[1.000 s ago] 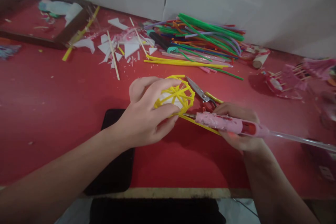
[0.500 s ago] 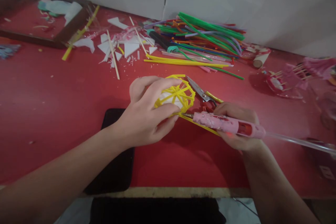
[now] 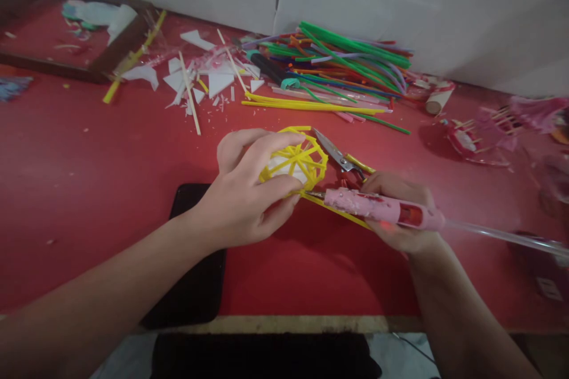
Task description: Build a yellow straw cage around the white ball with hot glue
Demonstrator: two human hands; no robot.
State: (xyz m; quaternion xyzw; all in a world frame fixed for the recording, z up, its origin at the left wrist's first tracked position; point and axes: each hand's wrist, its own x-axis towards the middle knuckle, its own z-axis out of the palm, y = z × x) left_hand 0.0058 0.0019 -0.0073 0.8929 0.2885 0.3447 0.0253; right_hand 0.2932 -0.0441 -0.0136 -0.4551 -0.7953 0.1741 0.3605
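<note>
Held in my left hand (image 3: pixel 249 189) is a round openwork piece of yellow strips (image 3: pixel 316 160) with something white inside it. My right hand (image 3: pixel 404 213) is wrapped round a pink glue gun (image 3: pixel 362 204), a clear glue stick (image 3: pixel 502 237) sticking out of its back end. The metal nozzle is at the lower edge of the yellow piece, by my left fingertips. From there a yellow strip (image 3: pixel 347 216) runs down right behind the gun to my right hand. Scissors (image 3: pixel 331 149) lie open just right of the yellow piece, their handles partly behind my right hand.
Coloured pipe cleaners (image 3: pixel 355 53) lie in a pile at the back, with yellow strips (image 3: pixel 311 106) in front. White scraps (image 3: pixel 220 82) and sticks (image 3: pixel 189 95) are at back left, near a brown frame (image 3: pixel 53 68). A black phone (image 3: pixel 200 284) lies under my left forearm. Pink pieces (image 3: pixel 493 130) are at right.
The whole view has shifted very slightly. Both hands keep their hold, and the glue gun's nozzle stays at the lower edge of the yellow piece.
</note>
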